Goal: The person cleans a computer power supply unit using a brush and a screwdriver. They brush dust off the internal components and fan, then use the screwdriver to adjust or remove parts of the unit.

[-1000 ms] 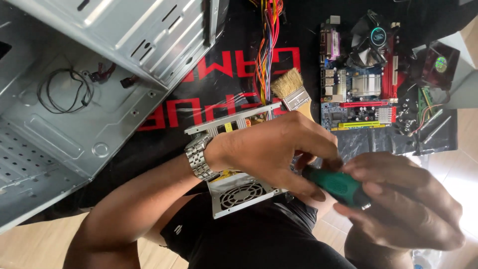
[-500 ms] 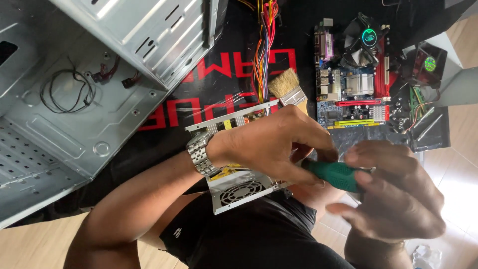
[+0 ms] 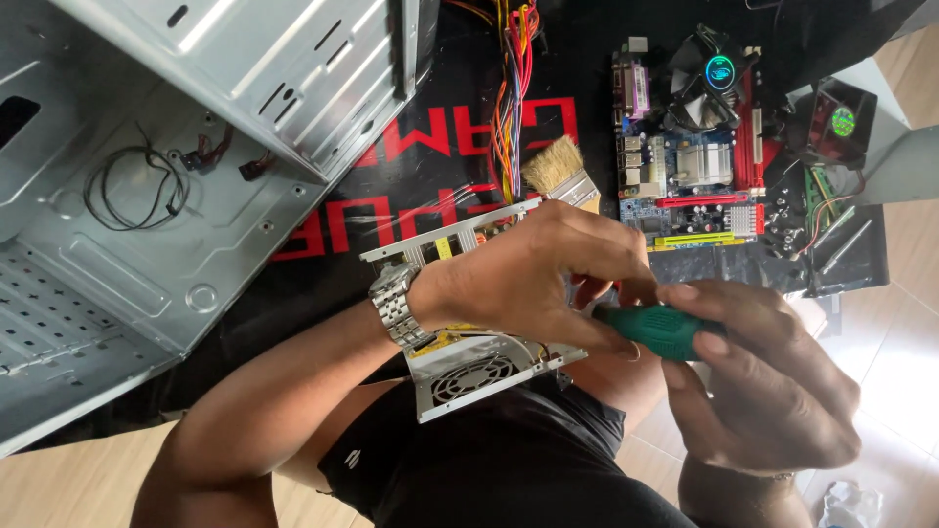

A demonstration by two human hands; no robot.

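The left hand (image 3: 533,279) rests closed over the open power supply (image 3: 469,367) on the person's lap; the right hand (image 3: 758,381) grips a green-handled screwdriver (image 3: 655,328) against it. A brush (image 3: 562,171), motherboard (image 3: 690,147), and empty computer case (image 3: 176,166) lie beyond.

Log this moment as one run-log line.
left hand: on power supply | right hand: holds green screwdriver | brush, motherboard behind

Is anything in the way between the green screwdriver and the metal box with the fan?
Only the person's own left hand. It lies over the metal box with the fan and hides the screwdriver's tip. The right hand grips the green screwdriver beside it. The paintbrush lies behind, apart.
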